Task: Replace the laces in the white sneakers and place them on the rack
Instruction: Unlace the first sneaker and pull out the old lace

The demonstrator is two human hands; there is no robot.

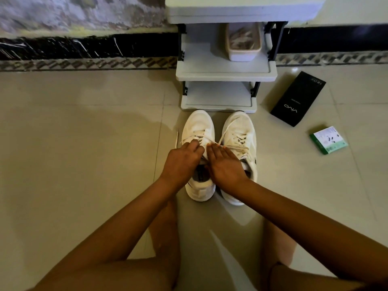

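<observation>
A pale tiled floor (84,143) is carrying a grey tiered rack (224,74), two white sneakers (239,131) sitting side by side just in front of it, a black box (298,99) lying to the right, and a small green packet (328,140) lying nearby. A lidless tub (243,53) is sitting on the rack's middle shelf.

Pale beige tiled floor (84,143): glossy, smooth, reflective. Pair of white sneakers (239,131): matt mesh-like cloth uppers; flat woven cream laces (237,141). Light grey tiered rack (224,73): smooth matt plastic shelves, dark uprights. Black rectangular carton (298,99): matt card. Small green-and-white packet (328,140): printed card, slight sheen. Translucent tub (243,43): plastic. Wall (73,13): rough, mottled.
</observation>
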